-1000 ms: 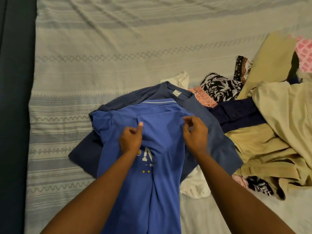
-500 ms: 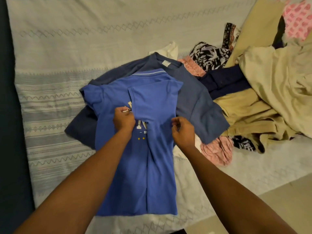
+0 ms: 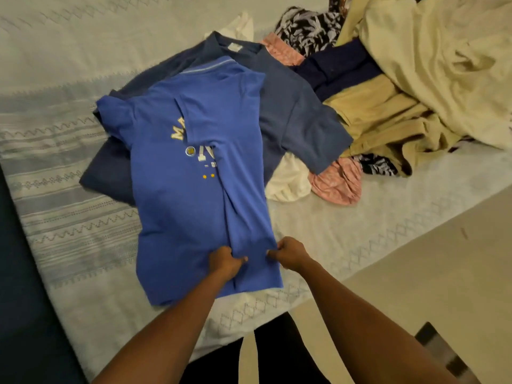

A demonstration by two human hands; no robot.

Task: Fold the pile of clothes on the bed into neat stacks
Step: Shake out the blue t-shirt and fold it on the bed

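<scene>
Bed [image 3: 83, 51], patterned cover: navy shirt [image 3: 291, 112], cream garment [image 3: 288, 181], pink garment [image 3: 338, 181], beige heap [image 3: 415, 79] directly on it.

Both bare forearms [image 3: 171, 325] reach forward toward the lower end of the shirt [image 3: 180, 217]. The left hand [image 3: 225, 262] is curled, knuckles up, pinching the cloth just above the shirt's hem. The right hand [image 3: 291, 253], close beside it, pinches the shirt's folded right edge at the same height.

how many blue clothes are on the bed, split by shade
bright blue t-shirt: 1
slate blue t-shirt: 1
dark navy garment: 1
total: 3
</scene>
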